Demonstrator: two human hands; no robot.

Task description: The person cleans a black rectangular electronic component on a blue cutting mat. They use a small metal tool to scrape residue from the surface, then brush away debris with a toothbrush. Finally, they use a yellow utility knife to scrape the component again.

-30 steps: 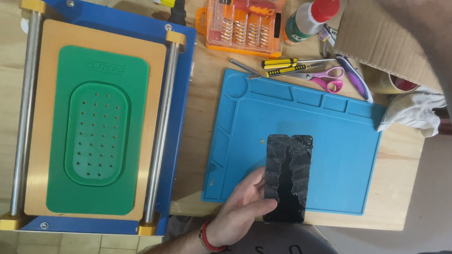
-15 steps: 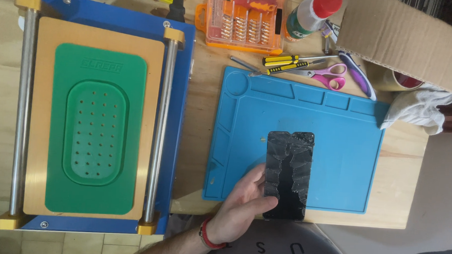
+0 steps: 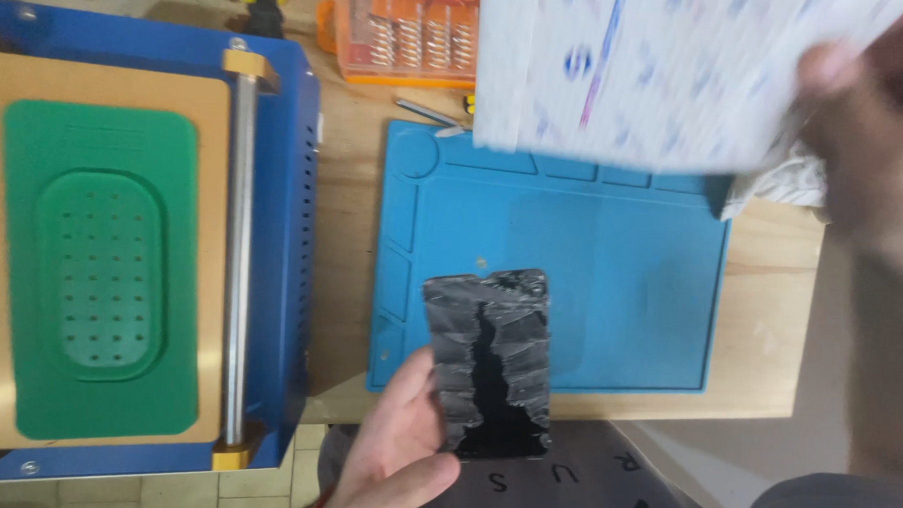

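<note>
Cracked black phone screen (image 3: 490, 364) at lower centre, overlapping the blue mat's (image 3: 630, 290) near edge, gripped along its left side by left hand (image 3: 397, 444). Right hand (image 3: 868, 148), blurred at upper right, clasping a white printed box (image 3: 668, 71).

The person's left hand (image 3: 395, 437) rises from the lower edge of the head view, palm up, fingers (image 3: 422, 378) extended along one side and thumb (image 3: 409, 478) folded across the bottom, closed in a light grip on the cracked phone screen (image 3: 490, 361). The right hand (image 3: 865, 168), blurred, is raised at upper right, its forearm running down the right edge; its grip cannot be made out
</note>
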